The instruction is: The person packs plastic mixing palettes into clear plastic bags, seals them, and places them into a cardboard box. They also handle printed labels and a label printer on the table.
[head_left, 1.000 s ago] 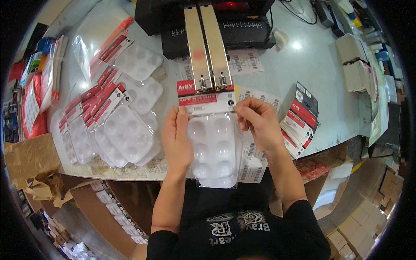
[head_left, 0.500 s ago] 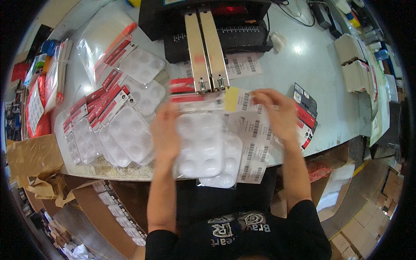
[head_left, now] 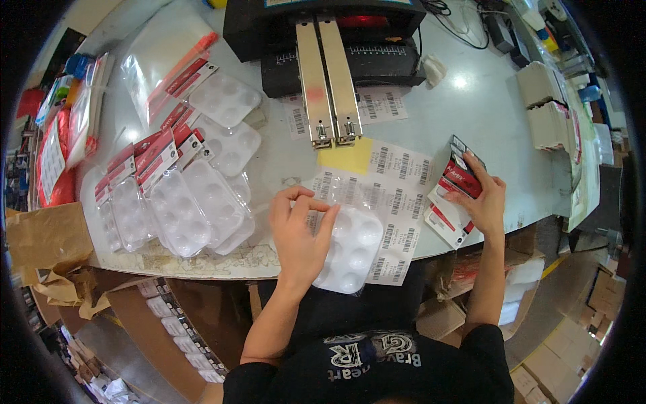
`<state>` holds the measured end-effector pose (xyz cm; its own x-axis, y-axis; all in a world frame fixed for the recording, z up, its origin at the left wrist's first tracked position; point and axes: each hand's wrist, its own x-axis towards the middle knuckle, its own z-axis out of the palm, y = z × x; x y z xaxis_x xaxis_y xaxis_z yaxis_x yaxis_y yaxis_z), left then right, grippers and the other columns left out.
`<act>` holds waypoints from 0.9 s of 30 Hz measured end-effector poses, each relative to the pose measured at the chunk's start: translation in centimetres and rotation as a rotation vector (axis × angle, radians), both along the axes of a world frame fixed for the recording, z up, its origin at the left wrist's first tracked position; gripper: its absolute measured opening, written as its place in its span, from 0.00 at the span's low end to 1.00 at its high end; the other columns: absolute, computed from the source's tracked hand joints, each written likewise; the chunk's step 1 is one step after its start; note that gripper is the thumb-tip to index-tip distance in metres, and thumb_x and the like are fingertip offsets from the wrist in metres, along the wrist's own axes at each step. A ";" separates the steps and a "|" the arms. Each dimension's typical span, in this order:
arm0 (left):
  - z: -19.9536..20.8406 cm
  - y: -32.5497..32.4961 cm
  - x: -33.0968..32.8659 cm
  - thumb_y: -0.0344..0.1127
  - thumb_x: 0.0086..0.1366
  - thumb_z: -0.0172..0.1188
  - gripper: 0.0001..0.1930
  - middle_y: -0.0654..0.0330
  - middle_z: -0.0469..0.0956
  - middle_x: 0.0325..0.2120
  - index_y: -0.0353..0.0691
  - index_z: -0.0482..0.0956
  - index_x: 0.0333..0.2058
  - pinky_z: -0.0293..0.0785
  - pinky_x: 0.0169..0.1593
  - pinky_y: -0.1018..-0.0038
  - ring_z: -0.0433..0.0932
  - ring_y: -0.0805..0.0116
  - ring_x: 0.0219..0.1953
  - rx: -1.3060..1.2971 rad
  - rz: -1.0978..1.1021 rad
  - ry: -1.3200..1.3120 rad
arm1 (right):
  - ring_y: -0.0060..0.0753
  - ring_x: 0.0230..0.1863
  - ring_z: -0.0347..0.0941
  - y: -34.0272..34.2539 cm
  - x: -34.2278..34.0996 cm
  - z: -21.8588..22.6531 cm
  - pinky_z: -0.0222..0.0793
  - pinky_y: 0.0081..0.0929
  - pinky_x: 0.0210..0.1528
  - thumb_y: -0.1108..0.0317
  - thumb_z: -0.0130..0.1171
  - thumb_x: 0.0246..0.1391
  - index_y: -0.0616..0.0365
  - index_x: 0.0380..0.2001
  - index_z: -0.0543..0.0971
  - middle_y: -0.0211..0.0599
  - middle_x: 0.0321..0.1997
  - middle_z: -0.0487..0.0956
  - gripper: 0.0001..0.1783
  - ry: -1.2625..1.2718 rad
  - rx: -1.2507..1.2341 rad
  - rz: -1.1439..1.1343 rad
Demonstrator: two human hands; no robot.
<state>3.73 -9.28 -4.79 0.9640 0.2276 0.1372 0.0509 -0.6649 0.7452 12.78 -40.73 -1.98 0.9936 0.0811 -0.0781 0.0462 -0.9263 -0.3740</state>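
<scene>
My left hand rests at the upper left edge of a clear plastic bag, its thumb and forefinger closed together on the film. Inside that bag lies a white paint palette with round wells. Beneath it is a sheet of barcode labels with a yellow patch at its upper end. Off to the right, my right hand grips a red, black and white header card at a small fanned stack, thumb on the near side and fingers over the far side.
Several bagged palettes with red header cards are piled at the left. Ahead stands a black machine with two metal arms reaching over the table. Clear bags lie far left; card stacks stand far right. Open cartons sit below the table edge.
The carded palette pack in front of me has gone to the left pile. My left hand has come right to the remaining bagged palette; my right hand has moved right to the cards.
</scene>
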 end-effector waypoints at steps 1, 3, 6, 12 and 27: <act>0.5 0.2 0.1 0.33 0.57 0.64 0.10 0.52 0.74 0.41 0.35 0.73 0.31 0.65 0.46 0.68 0.72 0.59 0.41 -0.053 0.007 -0.037 | 0.32 0.52 0.71 1.0 -0.2 0.6 0.51 0.34 0.59 0.49 0.74 0.28 0.51 0.55 0.73 0.35 0.55 0.76 0.45 0.020 -0.043 -0.051; 1.7 0.3 0.4 0.31 0.61 0.60 0.07 0.52 0.78 0.39 0.35 0.71 0.32 0.66 0.38 0.76 0.72 0.68 0.32 -0.364 0.046 0.012 | 0.35 0.45 0.74 2.8 -1.0 2.6 0.59 0.31 0.53 0.54 0.75 0.30 0.54 0.50 0.77 0.35 0.43 0.82 0.38 -0.037 -0.008 -0.069; 3.9 0.2 0.0 0.29 0.66 0.53 0.04 0.53 0.81 0.38 0.36 0.68 0.33 0.62 0.30 0.84 0.69 0.79 0.25 -0.811 0.002 0.185 | 0.34 0.40 0.76 6.1 -1.9 5.4 0.71 0.29 0.43 0.61 0.76 0.32 0.61 0.45 0.78 0.39 0.37 0.83 0.33 -0.024 0.351 -0.144; 5.6 -0.7 -1.5 0.31 0.67 0.54 0.10 0.55 0.83 0.33 0.31 0.70 0.44 0.69 0.33 0.85 0.76 0.82 0.28 -0.900 -0.115 0.223 | 0.37 0.26 0.75 12.1 -0.5 7.5 0.70 0.28 0.31 0.60 0.72 0.41 0.63 0.36 0.77 0.44 0.26 0.79 0.23 0.291 0.544 0.371; 5.9 0.0 -1.6 0.30 0.65 0.57 0.08 0.62 0.81 0.25 0.31 0.79 0.36 0.70 0.33 0.84 0.74 0.82 0.28 -0.570 -0.012 0.137 | 0.22 0.20 0.66 11.9 0.5 6.7 0.62 0.22 0.24 0.61 0.74 0.39 0.63 0.30 0.78 0.37 0.21 0.77 0.20 0.261 0.515 0.489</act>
